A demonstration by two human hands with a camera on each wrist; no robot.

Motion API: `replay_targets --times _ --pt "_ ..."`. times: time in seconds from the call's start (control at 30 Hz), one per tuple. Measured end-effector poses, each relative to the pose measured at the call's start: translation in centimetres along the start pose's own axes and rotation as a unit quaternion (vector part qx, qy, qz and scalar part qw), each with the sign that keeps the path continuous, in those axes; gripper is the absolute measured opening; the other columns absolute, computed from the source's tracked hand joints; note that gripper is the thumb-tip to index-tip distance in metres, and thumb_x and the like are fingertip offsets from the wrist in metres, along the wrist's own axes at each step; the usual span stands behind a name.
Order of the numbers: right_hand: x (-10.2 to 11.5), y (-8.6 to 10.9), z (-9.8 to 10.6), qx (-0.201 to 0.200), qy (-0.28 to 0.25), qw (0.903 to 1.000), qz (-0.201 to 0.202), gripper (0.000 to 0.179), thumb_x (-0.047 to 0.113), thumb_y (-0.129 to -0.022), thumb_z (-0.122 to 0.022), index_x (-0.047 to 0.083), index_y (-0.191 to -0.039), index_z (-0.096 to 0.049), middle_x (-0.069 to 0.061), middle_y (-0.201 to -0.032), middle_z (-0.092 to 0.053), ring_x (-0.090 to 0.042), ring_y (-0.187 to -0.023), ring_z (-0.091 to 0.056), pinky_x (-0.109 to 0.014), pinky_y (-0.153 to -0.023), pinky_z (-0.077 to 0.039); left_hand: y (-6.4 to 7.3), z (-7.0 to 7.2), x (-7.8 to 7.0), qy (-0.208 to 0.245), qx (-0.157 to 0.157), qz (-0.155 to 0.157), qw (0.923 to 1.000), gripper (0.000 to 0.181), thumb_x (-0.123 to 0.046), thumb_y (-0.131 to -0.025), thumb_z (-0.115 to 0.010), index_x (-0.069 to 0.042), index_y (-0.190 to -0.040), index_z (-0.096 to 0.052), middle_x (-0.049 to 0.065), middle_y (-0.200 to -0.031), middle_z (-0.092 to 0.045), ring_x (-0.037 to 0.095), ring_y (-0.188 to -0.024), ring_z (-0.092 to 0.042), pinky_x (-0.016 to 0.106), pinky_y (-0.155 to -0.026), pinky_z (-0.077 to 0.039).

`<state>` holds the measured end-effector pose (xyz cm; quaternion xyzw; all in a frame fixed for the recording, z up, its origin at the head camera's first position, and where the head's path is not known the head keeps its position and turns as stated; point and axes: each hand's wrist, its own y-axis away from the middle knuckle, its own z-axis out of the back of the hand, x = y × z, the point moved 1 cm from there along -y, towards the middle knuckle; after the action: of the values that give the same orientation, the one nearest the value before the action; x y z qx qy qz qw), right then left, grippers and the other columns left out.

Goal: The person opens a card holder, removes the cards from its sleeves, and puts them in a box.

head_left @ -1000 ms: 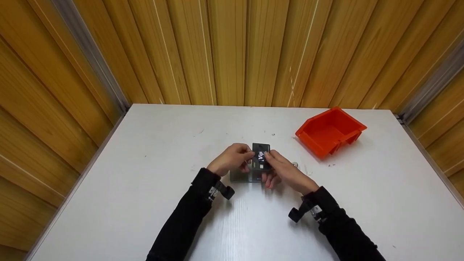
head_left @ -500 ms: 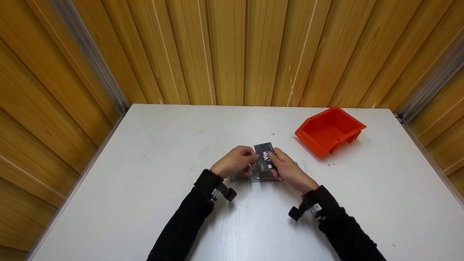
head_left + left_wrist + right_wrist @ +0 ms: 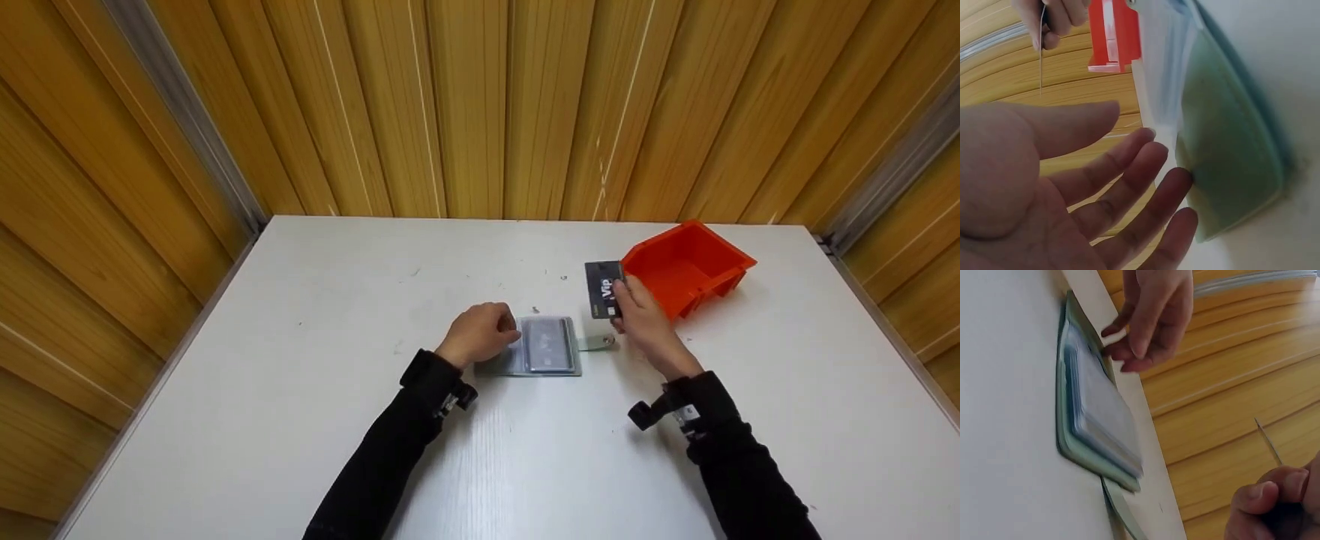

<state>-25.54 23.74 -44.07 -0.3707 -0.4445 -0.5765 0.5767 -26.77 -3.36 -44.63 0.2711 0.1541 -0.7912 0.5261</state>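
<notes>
Right hand (image 3: 646, 319) pinches one card (image 3: 600, 289); relaxed left hand (image 3: 480, 331) hangs at one wallet (image 3: 550, 345).

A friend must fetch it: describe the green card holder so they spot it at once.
On the white tabletop, find the open orange-red plastic bin, then look left and nearer, by the left hand. There lies a pale green rectangular card holder, opened out. Unlike the black rectangular card in the right hand, it has clear plastic sleeves and a strap.

Card (image 3: 598, 291) left of bin (image 3: 688, 264), seemingly apart
</notes>
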Motion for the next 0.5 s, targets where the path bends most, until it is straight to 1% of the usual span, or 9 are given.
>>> replay_targets --times 0.1,0.17,0.23,0.3,0.37,0.47,0.5 --pt "-0.2 -0.3 1.9 -0.036 0.031 0.9989 0.003 0.047 0.040 -0.114 -0.028 0.006 -0.146 -0.032 -0.016 -0.127 -0.046 -0.024 -0.110 -0.047 -0.031 -0.087 -0.045 0.0 -0.1 0.0 -0.014 0.004 0.002 0.9999 0.014 -0.022 -0.098 -0.071 -0.008 -0.100 -0.070 0.003 -0.092 -0.065 0.015 -0.081 -0.054 0.032 -0.077 -0.045" --pt "-0.5 -0.4 3.1 -0.064 0.068 0.9955 0.014 0.048 0.041 -0.114 -0.026 0.004 -0.144 -0.031 -0.021 -0.133 -0.045 -0.031 -0.117 -0.045 -0.037 -0.092 -0.044 0.0 -0.1 0.0 -0.014 0.008 0.008 0.9998 0.014 -0.022 -0.098 -0.070 -0.008 -0.101 -0.070 0.003 -0.092 -0.064 0.015 -0.081 -0.054 0.032 -0.077 -0.045" --pt "-0.7 -0.5 4.2 -0.098 0.109 0.9886 0.032 0.047 0.039 -0.114 -0.025 0.002 -0.142 -0.032 -0.023 -0.136 -0.046 -0.036 -0.122 -0.045 -0.043 -0.098 -0.044 -0.1 -0.1 0.0 -0.012 0.010 0.014 0.9998 0.014 -0.022 -0.098 -0.070 -0.008 -0.101 -0.069 0.002 -0.092 -0.064 0.016 -0.081 -0.054 0.032 -0.078 -0.045" --pt "-1.0 -0.6 5.0 -0.143 0.165 0.9744 0.054 0.044 0.037 -0.114 -0.026 -0.001 -0.135 -0.035 -0.026 -0.128 -0.048 -0.040 -0.119 -0.047 -0.047 -0.096 -0.043 -0.1 -0.2 0.0 -0.011 0.012 0.020 0.9997 0.014 -0.023 -0.099 -0.070 -0.009 -0.101 -0.069 0.002 -0.091 -0.064 0.016 -0.081 -0.054 0.032 -0.078 -0.045" --pt "-1.4 -0.7 5.6 -0.183 0.206 0.9583 0.076 0.041 0.034 -0.114 -0.027 -0.003 -0.129 -0.038 -0.026 -0.119 -0.051 -0.041 -0.113 -0.049 -0.049 -0.094 -0.042 -0.2 -0.2 0.0 -0.011 0.013 0.024 0.9996 0.015 -0.024 -0.099 -0.070 -0.009 -0.101 -0.069 0.001 -0.090 -0.064 0.016 -0.081 -0.054 0.032 -0.078 -0.045" --pt "-2.0 -1.0 6.2 -0.225 0.250 0.9374 0.090 0.038 0.031 -0.114 -0.029 -0.004 -0.124 -0.041 -0.025 -0.110 -0.051 -0.040 -0.105 -0.049 -0.048 -0.089 -0.042 -0.3 -0.2 0.0 -0.010 0.013 0.026 0.9995 0.016 -0.025 -0.099 -0.070 -0.009 -0.100 -0.069 0.001 -0.088 -0.063 0.016 -0.081 -0.054 0.031 -0.077 -0.045" --pt "-2.2 -1.0 6.3 -0.231 0.261 0.9327 0.092 0.038 0.031 -0.114 -0.030 -0.004 -0.123 -0.042 -0.025 -0.107 -0.051 -0.040 -0.103 -0.049 -0.048 -0.087 -0.041 -0.3 -0.2 0.0 -0.008 0.014 0.026 0.9995 0.017 -0.026 -0.099 -0.069 -0.009 -0.100 -0.069 0.000 -0.088 -0.062 0.016 -0.080 -0.054 0.031 -0.077 -0.044"
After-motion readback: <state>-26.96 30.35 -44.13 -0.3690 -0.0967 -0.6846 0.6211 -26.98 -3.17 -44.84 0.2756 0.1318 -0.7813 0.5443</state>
